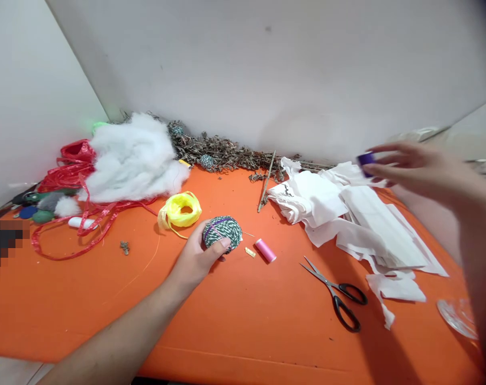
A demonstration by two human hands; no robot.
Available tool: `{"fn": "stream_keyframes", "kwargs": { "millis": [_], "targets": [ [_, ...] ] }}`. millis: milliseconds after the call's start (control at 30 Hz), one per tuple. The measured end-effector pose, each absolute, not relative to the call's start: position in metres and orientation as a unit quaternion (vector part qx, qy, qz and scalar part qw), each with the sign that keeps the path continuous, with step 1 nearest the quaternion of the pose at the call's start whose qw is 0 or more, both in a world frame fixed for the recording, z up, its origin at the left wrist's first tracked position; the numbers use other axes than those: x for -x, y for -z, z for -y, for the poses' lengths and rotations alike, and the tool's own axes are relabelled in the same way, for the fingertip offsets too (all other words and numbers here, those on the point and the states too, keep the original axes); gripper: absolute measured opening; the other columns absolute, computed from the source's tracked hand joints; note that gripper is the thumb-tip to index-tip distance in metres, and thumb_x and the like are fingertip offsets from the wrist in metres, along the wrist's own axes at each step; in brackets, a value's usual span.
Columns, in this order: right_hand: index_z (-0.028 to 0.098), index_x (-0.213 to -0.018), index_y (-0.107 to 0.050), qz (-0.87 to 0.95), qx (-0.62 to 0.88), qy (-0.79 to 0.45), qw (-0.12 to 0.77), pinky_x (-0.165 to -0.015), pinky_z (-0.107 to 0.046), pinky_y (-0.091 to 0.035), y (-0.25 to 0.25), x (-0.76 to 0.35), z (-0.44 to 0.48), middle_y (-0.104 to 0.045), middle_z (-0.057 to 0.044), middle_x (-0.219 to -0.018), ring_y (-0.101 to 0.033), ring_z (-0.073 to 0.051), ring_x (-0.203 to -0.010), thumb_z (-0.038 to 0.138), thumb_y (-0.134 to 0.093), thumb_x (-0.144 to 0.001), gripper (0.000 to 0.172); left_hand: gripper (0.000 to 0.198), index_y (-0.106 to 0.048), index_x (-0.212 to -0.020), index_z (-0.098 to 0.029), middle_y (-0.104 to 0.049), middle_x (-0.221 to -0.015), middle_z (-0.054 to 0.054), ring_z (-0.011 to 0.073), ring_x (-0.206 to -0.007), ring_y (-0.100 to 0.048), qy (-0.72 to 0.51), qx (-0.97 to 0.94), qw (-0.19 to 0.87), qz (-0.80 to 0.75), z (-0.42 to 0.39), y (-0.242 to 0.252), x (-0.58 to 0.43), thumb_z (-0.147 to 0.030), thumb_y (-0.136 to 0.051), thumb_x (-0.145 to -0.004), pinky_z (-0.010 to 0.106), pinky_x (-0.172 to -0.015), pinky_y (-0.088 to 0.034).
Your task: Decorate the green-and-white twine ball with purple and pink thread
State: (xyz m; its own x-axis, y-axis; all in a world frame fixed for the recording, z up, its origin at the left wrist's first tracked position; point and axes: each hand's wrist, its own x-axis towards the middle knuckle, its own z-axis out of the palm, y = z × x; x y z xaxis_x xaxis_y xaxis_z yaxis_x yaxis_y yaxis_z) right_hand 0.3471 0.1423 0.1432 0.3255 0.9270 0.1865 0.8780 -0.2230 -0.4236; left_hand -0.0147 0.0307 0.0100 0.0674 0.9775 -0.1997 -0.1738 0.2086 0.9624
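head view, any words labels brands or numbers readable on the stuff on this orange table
No word, label, brand or number can be read in this view.
Pink thread spool: no legible label.
White cloth: a small dark mark, too small and blurred to read.
Purple object in the right hand: nothing readable.
Ball of green and white twine in the left hand: no label shows.
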Motion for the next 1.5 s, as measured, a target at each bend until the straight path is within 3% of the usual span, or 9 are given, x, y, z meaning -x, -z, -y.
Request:
{"fn": "stream_keyframes", "kwargs": {
  "millis": [133,367,567,700,800,967,1200,1333,1500],
  "targets": [
    [0.017,-0.125,-0.065,0.727,0.651,-0.169,0.142,-0.068,-0.031,-0.047,-0.117,-0.29,-0.167,-0.074,-0.01,-0.1,-0.067,-0.012,-0.074,0.039,-0.065,-0.082,0.048,0.052,-0.059,-0.114,-0.017,-0.065,-0.094,0.007,0.0169,-0.076,-0.059,-0.465,-0.425,0.61,-0.481,-0.032,-0.005,0.015,-0.045,-0.073,-0.073,0.026,-0.061,-0.05],
    [0.027,-0.148,-0.04,0.785,0.531,-0.121,0.294,-0.091,-0.047,-0.053,-0.086,-0.202,-0.185,-0.056,-0.012,-0.139,-0.06,-0.03,-0.117,0.035,-0.07,-0.085,0.069,0.05,-0.057,-0.117,-0.019,-0.066,-0.095,0.005,0.0135,-0.069,-0.06,-0.427,-0.413,0.637,-0.491,-0.034,-0.008,0.019,-0.045,-0.072,-0.076,0.025,-0.061,-0.05],
    [0.034,-0.148,-0.037,0.705,0.482,-0.428,0.298,-0.101,-0.049,-0.051,-0.05,-0.159,-0.072,-0.057,-0.011,-0.139,-0.057,-0.027,-0.126,0.053,-0.047,-0.097,0.055,0.048,-0.058,-0.116,-0.019,-0.066,-0.099,0.006,0.0163,-0.076,-0.061,-0.472,-0.407,0.622,-0.475,-0.033,-0.004,0.018,-0.045,-0.07,-0.078,0.023,-0.058,-0.05],
    [0.032,-0.15,-0.033,0.647,0.48,-0.487,0.338,-0.103,-0.046,-0.049,-0.023,-0.151,-0.026,-0.05,-0.011,-0.146,-0.055,-0.025,-0.128,0.052,-0.046,-0.097,0.058,0.048,-0.061,-0.116,-0.019,-0.068,-0.103,0.008,0.0189,-0.085,-0.062,-0.479,-0.419,0.619,-0.461,-0.032,-0.005,0.015,-0.044,-0.071,-0.077,0.023,-0.064,-0.05],
    [0.03,-0.143,-0.042,0.624,0.547,-0.422,0.365,-0.099,-0.046,-0.051,-0.022,-0.161,-0.038,-0.051,-0.011,-0.145,-0.057,-0.025,-0.123,0.051,-0.044,-0.098,0.05,0.05,-0.06,-0.117,-0.02,-0.067,-0.099,0.005,0.0155,-0.075,-0.06,-0.467,-0.415,0.616,-0.481,-0.031,-0.004,0.014,-0.046,-0.072,-0.076,0.023,-0.058,-0.048],
    [0.022,-0.108,-0.067,0.684,0.568,-0.393,0.234,-0.099,-0.05,-0.048,-0.044,-0.181,-0.081,-0.07,-0.009,-0.114,-0.065,-0.026,-0.107,0.04,-0.054,-0.094,0.026,0.048,-0.059,-0.116,-0.021,-0.065,-0.092,0.003,0.0102,-0.061,-0.055,-0.461,-0.401,0.619,-0.494,-0.031,-0.001,0.015,-0.048,-0.069,-0.078,0.021,-0.05,-0.043],
    [0.029,-0.146,-0.034,0.597,0.471,-0.533,0.369,-0.108,-0.044,-0.043,-0.025,-0.151,-0.032,-0.052,-0.011,-0.143,-0.054,-0.022,-0.128,0.058,-0.039,-0.098,0.056,0.048,-0.058,-0.117,-0.021,-0.064,-0.106,0.007,0.0193,-0.089,-0.061,-0.473,-0.394,0.622,-0.485,-0.032,-0.004,0.016,-0.048,-0.069,-0.079,0.023,-0.062,-0.053],
    [0.032,-0.149,-0.029,0.618,0.513,-0.476,0.359,-0.093,-0.038,-0.052,-0.015,-0.149,-0.017,-0.051,-0.01,-0.143,-0.064,-0.02,-0.107,0.056,-0.048,-0.095,0.061,0.047,-0.059,-0.115,-0.019,-0.066,-0.104,0.007,0.0186,-0.086,-0.061,-0.469,-0.393,0.632,-0.476,-0.032,-0.006,0.014,-0.047,-0.07,-0.079,0.024,-0.065,-0.052],
    [0.024,-0.133,-0.051,0.685,0.584,-0.331,0.283,-0.056,-0.028,-0.042,-0.018,-0.154,-0.017,-0.063,0.0,-0.08,-0.054,-0.014,-0.059,0.053,-0.05,-0.094,0.049,0.045,-0.061,-0.112,-0.018,-0.066,-0.1,0.006,0.0172,-0.085,-0.06,-0.482,-0.384,0.617,-0.489,-0.034,-0.006,0.014,-0.045,-0.071,-0.078,0.025,-0.069,-0.051]
  ]
}}
